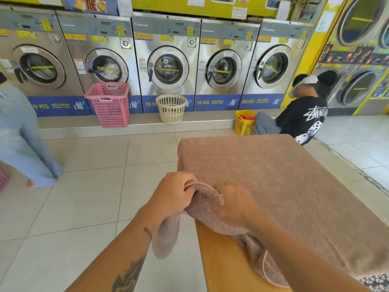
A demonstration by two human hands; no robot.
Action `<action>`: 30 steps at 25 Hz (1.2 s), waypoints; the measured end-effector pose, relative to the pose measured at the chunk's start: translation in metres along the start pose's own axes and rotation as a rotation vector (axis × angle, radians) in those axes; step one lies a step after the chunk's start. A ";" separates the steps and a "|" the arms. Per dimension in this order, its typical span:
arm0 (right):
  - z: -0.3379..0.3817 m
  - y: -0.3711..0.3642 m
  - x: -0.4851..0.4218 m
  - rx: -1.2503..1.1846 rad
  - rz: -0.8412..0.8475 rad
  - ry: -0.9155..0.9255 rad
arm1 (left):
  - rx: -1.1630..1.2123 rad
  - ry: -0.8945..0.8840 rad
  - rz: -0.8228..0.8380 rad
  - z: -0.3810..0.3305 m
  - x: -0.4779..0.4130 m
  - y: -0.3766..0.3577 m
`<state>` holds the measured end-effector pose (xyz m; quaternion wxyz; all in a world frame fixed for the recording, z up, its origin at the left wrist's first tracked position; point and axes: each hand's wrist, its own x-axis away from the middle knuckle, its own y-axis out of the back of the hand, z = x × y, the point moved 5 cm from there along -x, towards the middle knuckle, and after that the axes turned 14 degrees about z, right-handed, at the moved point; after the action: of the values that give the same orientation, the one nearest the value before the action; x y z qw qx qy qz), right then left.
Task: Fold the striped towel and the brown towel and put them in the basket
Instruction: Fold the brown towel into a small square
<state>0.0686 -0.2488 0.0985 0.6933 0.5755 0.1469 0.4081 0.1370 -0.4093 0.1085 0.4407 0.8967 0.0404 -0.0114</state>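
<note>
**Brown towel held at its near corner, rest spread on the desk**

1. The brown towel (294, 197) lies open and mostly flat across the desk (221, 260). It covers the far and right parts of the top. Its far-left edge drapes over the desk's corner. A bare strip of yellow-brown desk top shows at the near left.

2. The near-left corner of the towel is lifted off the desk and bunched. Both hands hold it there, close together above the desk's left edge.

3. The left hand (174, 194) grips the corner with its fingers (186, 181) curled tightly over the fabric. A loose fold hangs below this hand, clear of the desk and over the floor.

4. The right hand (233, 205) is seen from the back. It clutches the towel just beside the left hand, and the corner's frayed tip pokes out between the 2 hands. Its fingertips are hidden in the cloth.

5. A patterned cloth (376, 281) shows at the lower right corner; what it is cannot be told.

6. Well apart from the desk, 3 baskets stand by a row of 5 washing machines (167, 66): a pink basket (109, 104), a cream basket (171, 108) and a yellow basket (244, 123) holding red items.

7. A seated person (303, 116) in a black shirt is just beside the yellow basket. Another person (25, 144) in light blue stands at the left, blurred.
</note>
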 end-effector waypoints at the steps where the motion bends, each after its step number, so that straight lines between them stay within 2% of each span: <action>1: 0.010 0.006 -0.005 -0.033 -0.052 0.030 | -0.015 -0.012 -0.007 -0.002 -0.004 0.004; 3: 0.011 0.021 -0.010 -0.131 -0.132 0.029 | -0.038 0.030 -0.035 0.006 -0.004 0.008; 6: -0.010 0.045 -0.008 -0.174 -0.205 -0.003 | -0.008 0.269 -0.037 0.049 0.011 0.002; 8: -0.032 0.051 -0.003 -0.186 -0.251 -0.065 | 0.059 0.399 -0.066 0.074 0.025 -0.001; 10: -0.062 0.050 0.005 -0.217 -0.258 -0.173 | 0.151 0.442 -0.146 0.085 0.031 0.005; 13: -0.091 0.033 0.013 -0.189 -0.069 -0.329 | 0.244 0.395 -0.226 0.069 0.020 0.020; 15: -0.078 0.023 0.014 -0.095 0.052 -0.300 | 0.205 0.251 -0.190 0.037 -0.002 0.028; 16: -0.064 0.021 0.012 -0.079 0.051 -0.234 | 0.172 0.168 -0.146 0.017 -0.014 0.031; 19: -0.020 0.035 0.005 -0.236 -0.084 -0.023 | 0.070 -0.005 -0.013 -0.037 -0.046 0.033; 20: -0.014 0.041 0.002 -0.283 -0.147 -0.006 | 0.040 -0.032 0.012 -0.047 -0.053 0.032; 23: -0.025 0.062 0.008 -0.408 -0.323 -0.078 | 0.007 -0.009 0.040 -0.036 -0.061 0.020; 27: -0.064 0.086 0.034 -0.519 -0.454 -0.165 | 0.127 0.189 0.088 0.013 -0.054 -0.012; 28: -0.078 0.087 0.038 -0.511 -0.446 -0.219 | 0.195 0.210 0.056 0.015 -0.054 -0.015; 30: -0.104 0.079 0.041 -0.433 -0.304 -0.347 | 0.283 0.169 -0.005 0.000 -0.064 -0.014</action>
<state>-0.0073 -0.1480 0.1518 0.8675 0.4469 0.0202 0.2174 0.0722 -0.4051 0.1013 0.3048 0.9475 0.0777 0.0575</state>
